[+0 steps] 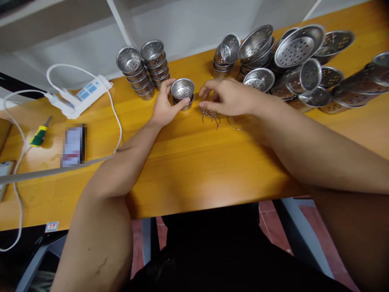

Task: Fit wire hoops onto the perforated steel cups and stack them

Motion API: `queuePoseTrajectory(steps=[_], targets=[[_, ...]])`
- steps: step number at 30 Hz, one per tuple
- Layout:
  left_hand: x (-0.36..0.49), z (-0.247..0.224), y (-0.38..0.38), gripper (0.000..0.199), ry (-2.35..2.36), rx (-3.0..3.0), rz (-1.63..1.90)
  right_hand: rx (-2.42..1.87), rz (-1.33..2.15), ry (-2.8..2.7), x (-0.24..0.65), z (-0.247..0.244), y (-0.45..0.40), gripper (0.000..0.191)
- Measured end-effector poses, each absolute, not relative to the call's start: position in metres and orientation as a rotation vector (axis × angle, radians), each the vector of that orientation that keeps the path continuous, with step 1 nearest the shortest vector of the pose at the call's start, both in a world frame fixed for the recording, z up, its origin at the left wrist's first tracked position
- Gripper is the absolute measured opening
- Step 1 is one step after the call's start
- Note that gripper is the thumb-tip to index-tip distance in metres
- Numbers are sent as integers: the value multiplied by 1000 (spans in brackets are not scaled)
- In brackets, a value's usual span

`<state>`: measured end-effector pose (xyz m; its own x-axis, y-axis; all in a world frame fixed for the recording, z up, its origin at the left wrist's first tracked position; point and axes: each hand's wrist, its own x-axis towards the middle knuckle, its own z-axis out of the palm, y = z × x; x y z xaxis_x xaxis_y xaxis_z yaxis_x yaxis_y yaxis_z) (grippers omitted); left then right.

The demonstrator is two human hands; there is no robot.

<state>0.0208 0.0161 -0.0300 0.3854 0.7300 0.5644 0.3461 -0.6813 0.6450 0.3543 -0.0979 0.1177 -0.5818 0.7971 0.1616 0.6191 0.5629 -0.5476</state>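
Note:
Near the middle of the wooden table, my left hand [166, 103] is wrapped round a small stack of perforated metal cups [182, 89], fingers behind it and thumb across the front. My right hand [223, 96] is just to the right of that stack, apart from it, with its fingers bent downward. Thin curved metal wires [211, 117] lie on the table directly below the right fingertips. Whether those fingers pinch a wire is too small to tell.
Two tall cup stacks [145, 67] stand behind my left hand. Many strainers and cups [299, 46] crowd the back right. At the left are a power strip [88, 95] with white cables, a phone [73, 146] and a green-yellow tool [39, 136].

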Motion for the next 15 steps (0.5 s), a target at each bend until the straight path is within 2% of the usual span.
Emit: queuePoseTrajectory(steps=[3,6,15], targets=[[21,-34,20,118,870,2258,1206,-1104,612,-2376,350,113,-101,75],[21,-36,19,125,874,2261,1192,-1072,651,-2342,348,109,-103,82],[17,-38,23,117,886,2281,1143,-1022,647,-2367,344,109,-103,89]])
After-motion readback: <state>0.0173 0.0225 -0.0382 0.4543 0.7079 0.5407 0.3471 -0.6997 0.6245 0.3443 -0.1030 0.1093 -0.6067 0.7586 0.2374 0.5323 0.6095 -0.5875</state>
